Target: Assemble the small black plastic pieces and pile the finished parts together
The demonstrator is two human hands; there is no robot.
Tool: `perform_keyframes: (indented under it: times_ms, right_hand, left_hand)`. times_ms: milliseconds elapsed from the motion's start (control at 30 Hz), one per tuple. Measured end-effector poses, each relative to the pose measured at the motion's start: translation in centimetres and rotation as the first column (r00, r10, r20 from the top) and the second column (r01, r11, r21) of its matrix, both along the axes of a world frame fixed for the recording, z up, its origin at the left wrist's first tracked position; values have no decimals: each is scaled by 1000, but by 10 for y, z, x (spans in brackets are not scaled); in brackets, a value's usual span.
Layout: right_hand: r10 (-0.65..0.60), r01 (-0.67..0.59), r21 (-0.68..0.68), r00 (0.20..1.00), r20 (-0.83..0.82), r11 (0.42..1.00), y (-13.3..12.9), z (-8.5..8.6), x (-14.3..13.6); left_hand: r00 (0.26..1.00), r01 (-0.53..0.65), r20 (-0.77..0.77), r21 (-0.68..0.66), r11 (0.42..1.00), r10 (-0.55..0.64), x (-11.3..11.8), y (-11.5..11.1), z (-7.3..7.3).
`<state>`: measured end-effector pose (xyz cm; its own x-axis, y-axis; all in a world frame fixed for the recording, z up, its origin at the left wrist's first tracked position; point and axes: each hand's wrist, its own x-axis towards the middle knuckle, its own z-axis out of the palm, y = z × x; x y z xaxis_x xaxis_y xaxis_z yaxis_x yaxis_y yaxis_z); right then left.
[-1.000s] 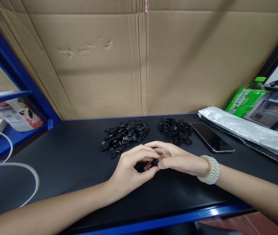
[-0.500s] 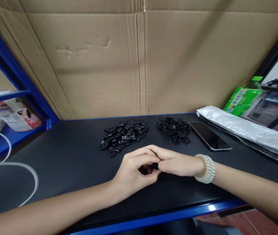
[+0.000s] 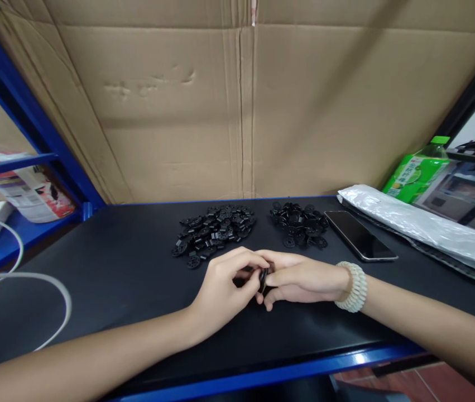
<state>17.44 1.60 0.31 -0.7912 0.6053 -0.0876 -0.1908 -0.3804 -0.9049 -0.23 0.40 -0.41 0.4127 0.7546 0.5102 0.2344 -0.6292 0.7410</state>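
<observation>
Near the front of the black table (image 3: 137,290), my two hands meet over a small black round plastic part (image 3: 263,279). Thumb and fingers of my left hand (image 3: 231,285) pinch it from the left. My right hand (image 3: 300,276), with a pale coiled band at the wrist, grips it from the right, and its lower fingers reach underneath. Beyond my left hand lies a pile of black perforated plastic discs (image 3: 216,231). A smaller heap of black disc parts (image 3: 300,223) lies beyond my right hand. Fingers hide most of the held part.
A phone (image 3: 360,235) lies right of the smaller heap, beside a silvery padded bag (image 3: 417,231). A green pack (image 3: 415,176) stands behind the bag. Cardboard (image 3: 178,111) walls off the back. At left, a white cable (image 3: 63,296) loops near a blue shelf (image 3: 36,229).
My fingers have shifted apart slightly, so the black part between them now shows. The lower fingers of my right hand have come into view. The camera view has moved a little.
</observation>
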Motion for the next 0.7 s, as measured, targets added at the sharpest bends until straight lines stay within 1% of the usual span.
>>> perform_keyframes:
  times_ms: [67,167,267,333,500,700]
  right_hand:
    - [-17,17,-18,999,-30,1000,0,0,0]
    - [-50,48,-40,997,-62,998,1,1,0]
    - [-79,78,-43,997,-23,996,0,2,0]
    - [-99,99,-37,995,6,994,0,3,0]
    - [-128,128,-21,992,17,992,0,2,-1]
    - [-93,93,-35,996,11,995,2,2,2]
  left_hand:
    - [1000,1,31,-49,999,1,0,0,1]
    - [996,56,76,-88,995,-49,0,0,2]
    - [991,107,98,-108,988,-97,1,0,2]
    - [991,109,95,-110,988,-99,0,0,1]
    - [992,100,88,-102,990,-92,-1,0,-1]
    - [991,102,92,-84,991,-94,-1,0,1]
